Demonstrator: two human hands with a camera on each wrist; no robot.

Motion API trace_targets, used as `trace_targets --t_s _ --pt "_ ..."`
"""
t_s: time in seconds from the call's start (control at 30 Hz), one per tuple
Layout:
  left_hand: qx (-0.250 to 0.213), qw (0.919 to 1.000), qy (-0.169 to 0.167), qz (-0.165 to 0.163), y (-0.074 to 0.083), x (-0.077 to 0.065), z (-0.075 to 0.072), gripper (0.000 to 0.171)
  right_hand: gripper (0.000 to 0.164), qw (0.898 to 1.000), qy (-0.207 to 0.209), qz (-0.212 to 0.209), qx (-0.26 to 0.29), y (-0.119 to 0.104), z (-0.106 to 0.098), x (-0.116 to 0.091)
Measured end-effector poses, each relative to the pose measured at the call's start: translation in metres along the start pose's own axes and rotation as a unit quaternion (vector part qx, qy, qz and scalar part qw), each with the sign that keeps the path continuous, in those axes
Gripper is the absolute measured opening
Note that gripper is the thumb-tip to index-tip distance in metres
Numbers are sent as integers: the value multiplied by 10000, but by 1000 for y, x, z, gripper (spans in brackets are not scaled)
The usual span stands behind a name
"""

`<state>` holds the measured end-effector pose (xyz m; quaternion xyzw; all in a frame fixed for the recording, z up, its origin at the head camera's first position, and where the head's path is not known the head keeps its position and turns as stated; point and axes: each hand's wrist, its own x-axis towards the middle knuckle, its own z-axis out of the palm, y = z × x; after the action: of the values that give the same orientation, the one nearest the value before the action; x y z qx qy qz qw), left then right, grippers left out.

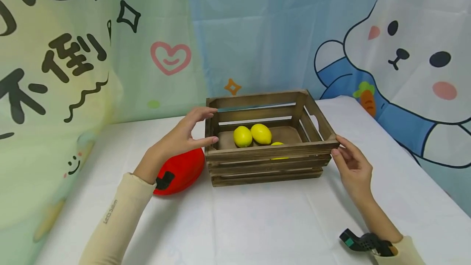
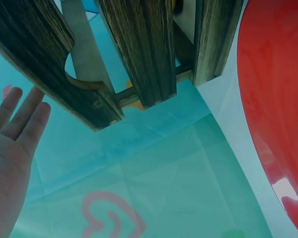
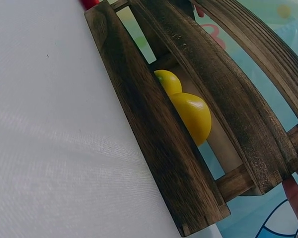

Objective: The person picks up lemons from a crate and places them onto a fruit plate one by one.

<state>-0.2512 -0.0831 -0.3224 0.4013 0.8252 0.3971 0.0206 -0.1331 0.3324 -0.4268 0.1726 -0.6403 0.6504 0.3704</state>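
A brown slatted wooden crate (image 1: 268, 153) stands on the white-covered table. Inside lie yellow lemons (image 1: 261, 134), two in plain sight and a third partly hidden behind the front slats; two also show between the slats in the right wrist view. At the crate's left end is my left hand (image 1: 180, 134), its thumb and fingers spread apart and fingertips right at the rim. In the left wrist view its fingers (image 2: 27, 116) extend beside the end board. My right hand (image 1: 355, 169) pinches the crate's front right corner between thumb and forefinger.
A glossy red rounded object (image 1: 184, 173) lies just left of the crate, partly covered by my left forearm. Behind the table hangs a printed curtain (image 1: 257, 32) with cartoon figures. A black device (image 1: 368, 242) is strapped to my right wrist.
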Motion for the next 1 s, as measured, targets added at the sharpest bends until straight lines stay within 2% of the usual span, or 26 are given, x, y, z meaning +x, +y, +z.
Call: trace_targets --t_s 0.13,0.33,0.47,0.7,1.0 --pt "40 9999 -117 81 0 6 2 70 46 10000 -62 -56 -22 -2 1 3" --pt "5 9981 -419 461 1 16 8 64 47 9998 -57 -23 177 -2 2 3" --pt "138 9953 -691 665 3 24 11 62 48 9998 -48 18 195 -2 0 0" --pt "572 9887 -1207 684 8 38 14 56 49 9997 -36 14 224 -3 -2 1" --pt "1043 9802 -1578 593 11 49 19 51 49 9999 -71 34 123 -2 -3 -1"
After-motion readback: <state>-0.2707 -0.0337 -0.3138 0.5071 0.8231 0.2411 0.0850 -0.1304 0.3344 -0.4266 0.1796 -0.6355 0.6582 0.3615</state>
